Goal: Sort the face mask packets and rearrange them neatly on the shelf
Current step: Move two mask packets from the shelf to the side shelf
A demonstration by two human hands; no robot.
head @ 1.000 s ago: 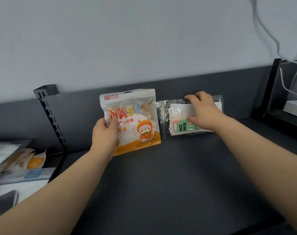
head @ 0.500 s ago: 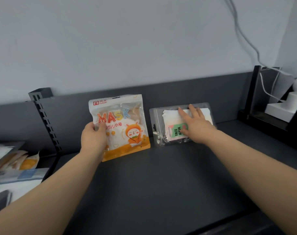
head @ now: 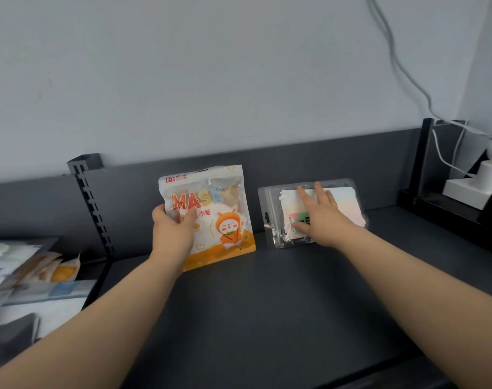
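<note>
Dark grey shelf, pale wall

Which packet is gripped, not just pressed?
The orange MASK packet: the left hand grips its edge; the right hand lies flat on the clear packet.

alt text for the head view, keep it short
A person's left hand grips an orange cartoon mask packet propped upright on a dark shelf, while the right hand presses flat on a clear face mask packet beside it.
</note>
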